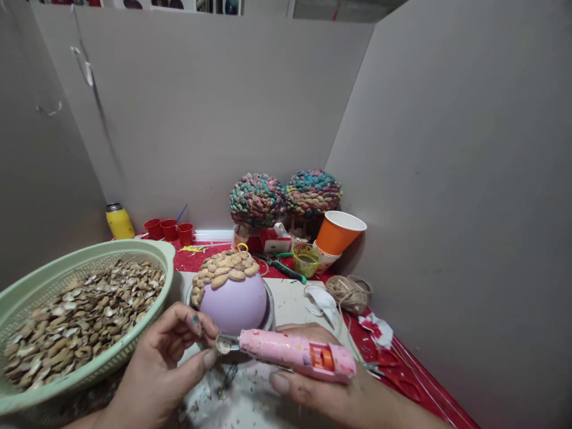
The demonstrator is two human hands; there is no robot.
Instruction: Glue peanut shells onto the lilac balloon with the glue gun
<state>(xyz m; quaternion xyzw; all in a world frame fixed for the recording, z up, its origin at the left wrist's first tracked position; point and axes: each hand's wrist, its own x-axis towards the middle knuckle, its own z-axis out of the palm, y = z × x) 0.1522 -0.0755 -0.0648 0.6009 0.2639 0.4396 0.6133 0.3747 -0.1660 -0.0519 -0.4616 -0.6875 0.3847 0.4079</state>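
Pink glue gun sits gripped in your right hand, most fingers hidden. Your left fingers pinch a partly covered shell at its nozzle; beyond, the purple ball hides most of its dish.

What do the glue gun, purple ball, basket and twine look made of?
Pink glue gun: likely hard plastic, from its glossy highlights; its silvery, shiny nozzle looks metal.
Purple ball: smooth, satin; rubber or plastic, can't tell which.
Green basket: probably moulded plastic, satin, with a perforated wall.
Twine: probably jute; matte, brown, coarse-looking strands.
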